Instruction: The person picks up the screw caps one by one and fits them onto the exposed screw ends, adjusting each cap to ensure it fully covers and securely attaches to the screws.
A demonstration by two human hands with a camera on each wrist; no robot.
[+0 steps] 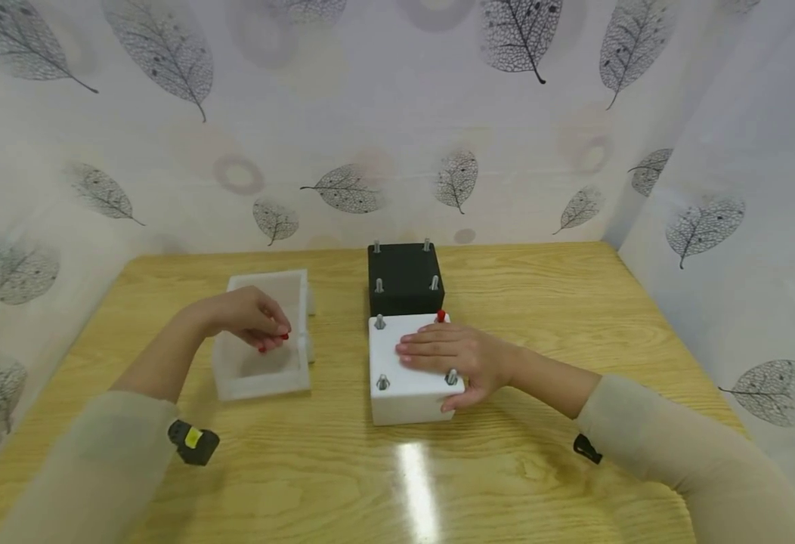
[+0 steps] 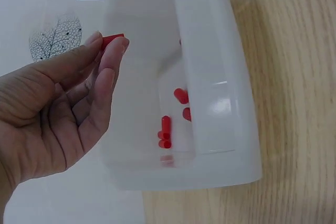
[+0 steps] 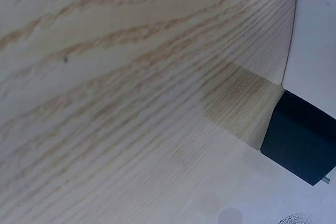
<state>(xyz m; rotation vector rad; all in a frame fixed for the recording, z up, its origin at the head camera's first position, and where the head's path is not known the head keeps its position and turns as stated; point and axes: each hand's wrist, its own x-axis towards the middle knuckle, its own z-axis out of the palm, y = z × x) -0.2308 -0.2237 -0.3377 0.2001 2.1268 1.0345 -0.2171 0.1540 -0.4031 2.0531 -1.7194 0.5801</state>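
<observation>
My left hand is over a translucent white bin, pinching a small red cap between thumb and fingertips. Several more red caps lie on the bin's floor in the left wrist view. My right hand rests on top of a white box, fingers stretched flat across it. Metal threaded posts stand at the box's corners, such as the near-left post. Over the far-right corner post sits another red cap. The right wrist view does not show the right hand.
Directly behind the white box is a black box with metal posts at its corners. Everything stands on a wood-grain table. A pale curtain with leaf prints hangs around the back and sides.
</observation>
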